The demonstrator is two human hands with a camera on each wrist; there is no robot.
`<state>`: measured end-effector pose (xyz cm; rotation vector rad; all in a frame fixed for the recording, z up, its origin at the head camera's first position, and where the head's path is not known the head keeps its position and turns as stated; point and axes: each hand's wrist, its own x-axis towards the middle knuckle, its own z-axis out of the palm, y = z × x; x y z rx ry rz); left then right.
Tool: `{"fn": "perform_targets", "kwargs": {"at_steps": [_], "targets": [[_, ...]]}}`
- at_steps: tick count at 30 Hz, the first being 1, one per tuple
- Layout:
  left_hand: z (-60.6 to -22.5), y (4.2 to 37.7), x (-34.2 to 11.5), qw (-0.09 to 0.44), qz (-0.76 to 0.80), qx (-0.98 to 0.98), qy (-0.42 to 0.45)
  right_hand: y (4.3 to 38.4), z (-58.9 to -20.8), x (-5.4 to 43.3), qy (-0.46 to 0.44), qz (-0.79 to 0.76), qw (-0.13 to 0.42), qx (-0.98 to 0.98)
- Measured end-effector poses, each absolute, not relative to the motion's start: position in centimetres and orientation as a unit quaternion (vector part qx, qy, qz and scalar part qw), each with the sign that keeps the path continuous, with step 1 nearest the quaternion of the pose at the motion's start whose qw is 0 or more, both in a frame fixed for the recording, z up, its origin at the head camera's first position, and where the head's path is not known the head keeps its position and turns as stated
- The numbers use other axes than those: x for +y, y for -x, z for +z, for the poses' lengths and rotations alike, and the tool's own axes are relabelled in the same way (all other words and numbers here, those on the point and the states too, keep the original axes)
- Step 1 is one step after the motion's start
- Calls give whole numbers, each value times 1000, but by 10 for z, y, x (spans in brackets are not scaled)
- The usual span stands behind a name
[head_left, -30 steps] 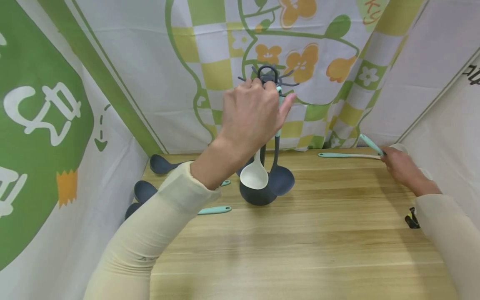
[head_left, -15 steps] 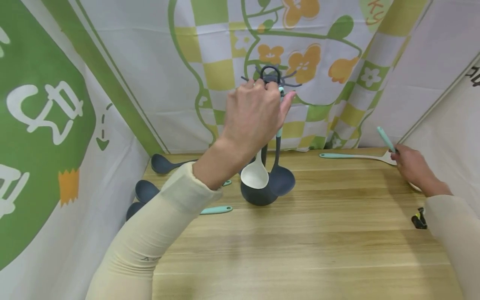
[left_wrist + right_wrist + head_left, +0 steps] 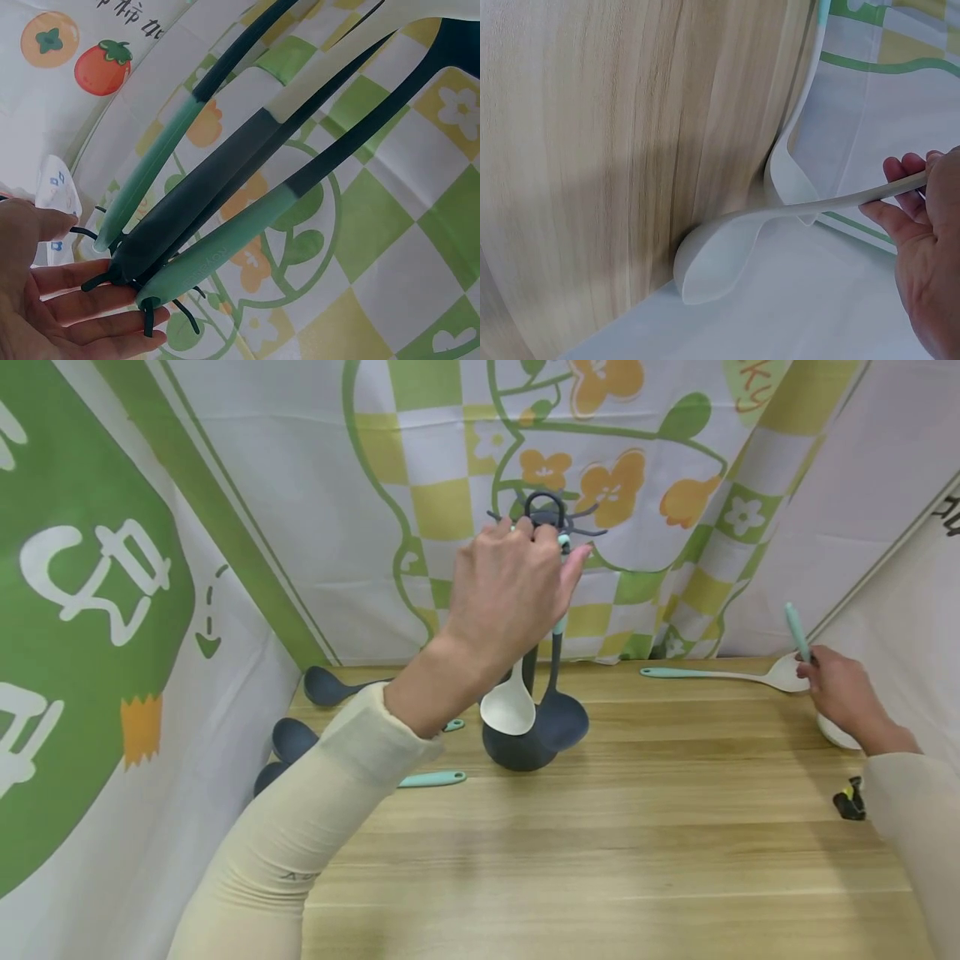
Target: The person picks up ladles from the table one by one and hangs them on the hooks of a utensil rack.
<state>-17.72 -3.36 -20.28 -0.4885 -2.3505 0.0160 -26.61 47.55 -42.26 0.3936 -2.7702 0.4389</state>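
My left hand (image 3: 513, 581) is at the top of a dark utensil rack (image 3: 545, 510) with curved hooks. In the left wrist view its fingers extend behind the hooks and touch them, the thumb apart. A white ladle (image 3: 510, 708) and a dark ladle (image 3: 564, 722) hang below; another mint-handled utensil (image 3: 150, 169) hangs beside them. At the right, my right hand (image 3: 846, 689) pinches the stem of a white ladle with a mint handle (image 3: 797, 631). That ladle's bowl (image 3: 720, 259) is low at the table's edge. Another white ladle (image 3: 787, 673) lies just beyond it.
Several dark ladles (image 3: 292, 741) lie at the left, partly hidden by my left sleeve (image 3: 322, 802). A mint handle (image 3: 433, 779) points out past it. A small black object (image 3: 850, 799) lies near my right sleeve (image 3: 911, 810). Printed cloth walls (image 3: 300, 527) enclose the wooden table (image 3: 600, 860).
My right hand has moved right with the white ladle, whose handle stands more upright. The lying ladle's bowl has come into sight. My left hand stays at the rack.
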Motion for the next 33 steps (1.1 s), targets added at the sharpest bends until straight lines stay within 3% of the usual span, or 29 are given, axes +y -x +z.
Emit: {"fn": "perform_targets", "kwargs": {"at_steps": [19,33], "targets": [[-202,179,-37,353,-12,-912,207,262,-408,470,-89,195,179,-960],[-202,178,-41,354,-18,-910,217,255,-397,447,-94,228,165,-955]]}}
